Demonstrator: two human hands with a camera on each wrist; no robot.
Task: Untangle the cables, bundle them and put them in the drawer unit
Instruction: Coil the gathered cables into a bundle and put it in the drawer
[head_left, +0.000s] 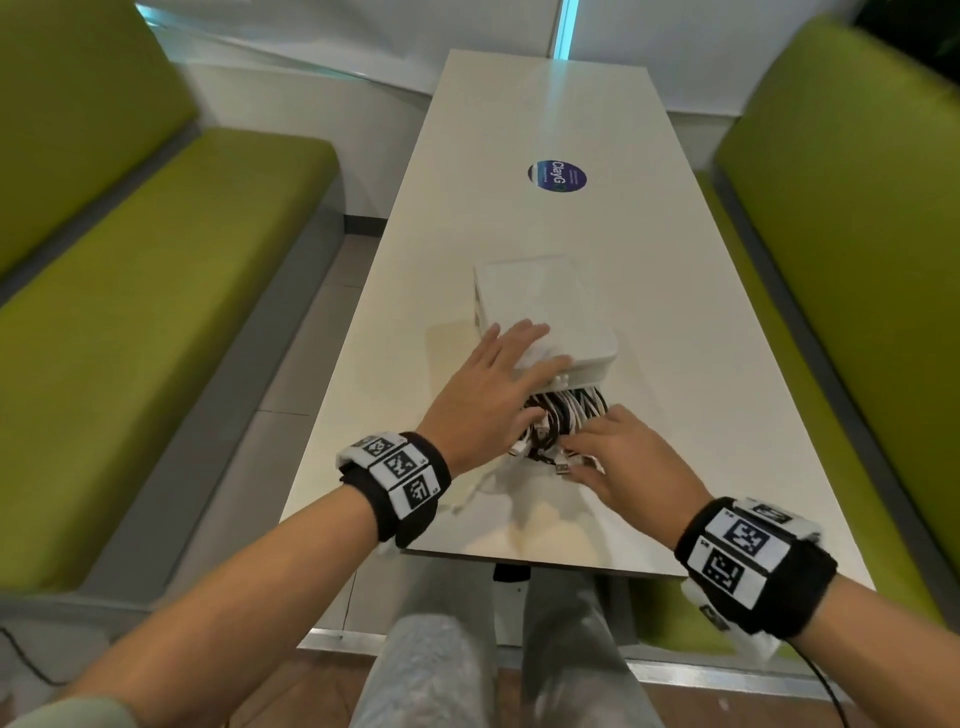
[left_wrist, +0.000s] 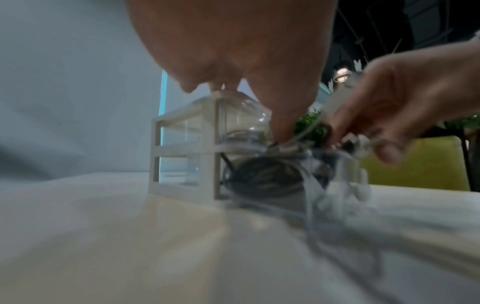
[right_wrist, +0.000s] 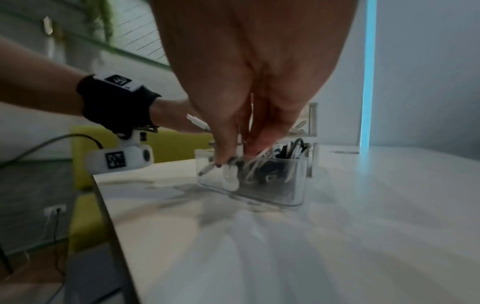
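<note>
Benches upholstered in green flank the long white table (head_left: 649, 291), the left bench (head_left: 156, 291) and the right bench (head_left: 841, 218) both running its full length with a narrow aisle of floor on the left side. A round blue sticker (head_left: 557, 175) lies flat on the tabletop beyond the drawer unit (head_left: 540, 306), well apart from it. The unit is a small white-framed box with clear, glassy panels and a smooth matte top; it sits near the table's near end, closer to the left edge than the right. Its lower drawer (right_wrist: 272, 185), a clear plastic tray with rounded corners, is pulled out toward the person and holds the cables (head_left: 566, 415), a mass of glossy black and white loops with a metal plug end poking out at the front.

The left hand (head_left: 493, 384) lies flat with fingers spread and straight on the front part of the unit's top, its thumb reaching down to the cables. The right hand (head_left: 623, 457) hovers over the open drawer, fingers curved downward and pressed into the cables; whether they pinch a strand cannot be told. Both wrists carry black bands with square printed markers. Bare tabletop stretches to the right of the drawer and between it and the near edge.
</note>
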